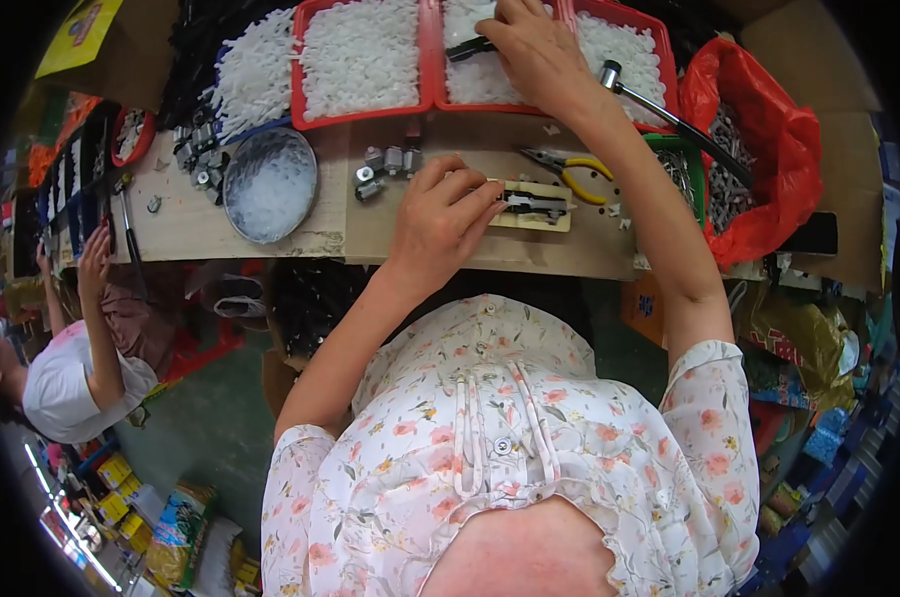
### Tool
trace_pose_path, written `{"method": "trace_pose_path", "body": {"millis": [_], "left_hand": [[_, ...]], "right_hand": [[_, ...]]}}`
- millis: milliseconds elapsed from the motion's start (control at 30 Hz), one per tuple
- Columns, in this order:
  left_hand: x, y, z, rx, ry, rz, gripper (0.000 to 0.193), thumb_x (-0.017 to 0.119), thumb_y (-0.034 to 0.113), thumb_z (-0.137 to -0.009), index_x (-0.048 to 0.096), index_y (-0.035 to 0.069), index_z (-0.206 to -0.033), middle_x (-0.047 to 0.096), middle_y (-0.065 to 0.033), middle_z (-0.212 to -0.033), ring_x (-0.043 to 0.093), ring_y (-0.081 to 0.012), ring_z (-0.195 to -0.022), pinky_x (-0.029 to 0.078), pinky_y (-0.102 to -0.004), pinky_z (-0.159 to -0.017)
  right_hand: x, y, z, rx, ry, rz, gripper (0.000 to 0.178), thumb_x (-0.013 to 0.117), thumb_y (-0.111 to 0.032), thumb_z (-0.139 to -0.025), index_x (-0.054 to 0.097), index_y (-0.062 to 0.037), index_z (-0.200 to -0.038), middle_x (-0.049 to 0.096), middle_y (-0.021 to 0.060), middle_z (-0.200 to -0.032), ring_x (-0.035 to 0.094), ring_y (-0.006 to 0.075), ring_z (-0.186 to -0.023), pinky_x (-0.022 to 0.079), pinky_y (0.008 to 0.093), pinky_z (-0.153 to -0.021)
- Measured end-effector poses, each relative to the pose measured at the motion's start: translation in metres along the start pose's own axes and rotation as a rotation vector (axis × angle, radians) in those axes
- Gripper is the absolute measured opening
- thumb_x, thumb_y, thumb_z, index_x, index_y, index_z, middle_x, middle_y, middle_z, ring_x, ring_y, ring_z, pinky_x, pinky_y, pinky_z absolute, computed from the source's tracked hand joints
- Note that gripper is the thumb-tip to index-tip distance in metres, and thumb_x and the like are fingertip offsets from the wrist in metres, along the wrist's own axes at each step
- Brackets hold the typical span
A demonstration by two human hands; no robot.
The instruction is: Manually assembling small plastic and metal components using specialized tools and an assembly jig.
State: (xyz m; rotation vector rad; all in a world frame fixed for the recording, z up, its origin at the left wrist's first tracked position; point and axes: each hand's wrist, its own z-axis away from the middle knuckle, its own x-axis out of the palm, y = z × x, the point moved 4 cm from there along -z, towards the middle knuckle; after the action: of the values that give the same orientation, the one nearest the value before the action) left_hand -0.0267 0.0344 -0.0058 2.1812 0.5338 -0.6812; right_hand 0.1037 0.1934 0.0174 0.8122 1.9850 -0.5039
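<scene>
My left hand is closed, with bent fingers pressed at the left end of a cream block. Narrow black parts lie in the block, and the fingers cover its left end. Farther off, my right hand reaches over the middle red tray, which is full of small white plastic pieces. A slim black plastic piece sticks out to the left of its closed fingers. Part of the grip is hidden by the hand.
Yellow-handled pliers lie right of the block. A hammer rests across the right tray. Beyond it stands a red bag of metal parts. On the left are a round metal dish and several metal cylinders. Another person sits far left.
</scene>
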Motion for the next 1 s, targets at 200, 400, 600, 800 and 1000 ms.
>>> {"method": "trace_pose_path", "body": {"millis": [200,400,600,800,1000], "left_hand": [[-0.017,-0.008,-0.001,-0.105,0.062,0.072,0.027,0.076,0.005,-0.079,0.07,0.003,-0.105,0.066,-0.0094,-0.095,0.06,-0.0276,-0.095,0.05,-0.0366,-0.08],[-0.012,-0.016,-0.018,-0.539,0.349,0.655,0.035,0.069,0.014,-0.093,0.063,0.001,-0.125,0.068,-0.0041,-0.098,0.062,-0.0107,-0.09,0.049,-0.0266,-0.073],[0.0,-0.011,-0.018,-0.775,0.271,1.038,0.029,0.07,0.009,-0.093,0.066,-0.001,-0.119,0.069,-0.0041,-0.097,0.064,-0.0081,-0.079,0.045,-0.0198,-0.065],[0.007,-0.002,-0.003,-0.795,0.181,0.956,0.028,0.07,0.007,-0.092,0.067,0.001,-0.119,0.068,-0.0027,-0.103,0.063,-0.0076,-0.082,0.048,-0.0204,-0.074],[-0.028,-0.008,0.003,-0.466,0.229,0.276,0.034,0.072,0.013,-0.089,0.067,0.002,-0.121,0.065,-0.0086,-0.112,0.062,-0.0167,-0.101,0.048,-0.0283,-0.087]], "right_hand": [[-0.034,-0.002,-0.003,0.001,0.057,-0.083,0.018,0.067,-0.004,-0.079,0.063,-0.0033,-0.097,0.059,0.01,-0.097,0.059,0.0273,-0.097,0.05,0.0414,-0.076],[-0.076,-0.028,0.056,0.436,0.016,-0.844,0.03,0.072,0.003,-0.083,0.061,0.0001,-0.11,0.062,0.0039,-0.107,0.061,0.0108,-0.096,0.05,0.0254,-0.083],[-0.07,-0.038,0.11,0.527,0.032,-1.19,0.038,0.076,0.004,-0.079,0.058,0.0012,-0.113,0.062,0.0066,-0.112,0.059,0.0134,-0.105,0.051,0.0275,-0.089],[-0.087,-0.053,0.121,0.301,-0.001,-0.61,0.033,0.079,-0.008,-0.077,0.069,0.0001,-0.107,0.067,0.0128,-0.102,0.066,0.0277,-0.094,0.051,0.0334,-0.085],[-0.071,-0.062,0.132,0.294,-0.08,-0.566,0.032,0.078,-0.012,-0.079,0.068,0.0,-0.107,0.066,0.0122,-0.105,0.064,0.0307,-0.096,0.051,0.0371,-0.083]]}}
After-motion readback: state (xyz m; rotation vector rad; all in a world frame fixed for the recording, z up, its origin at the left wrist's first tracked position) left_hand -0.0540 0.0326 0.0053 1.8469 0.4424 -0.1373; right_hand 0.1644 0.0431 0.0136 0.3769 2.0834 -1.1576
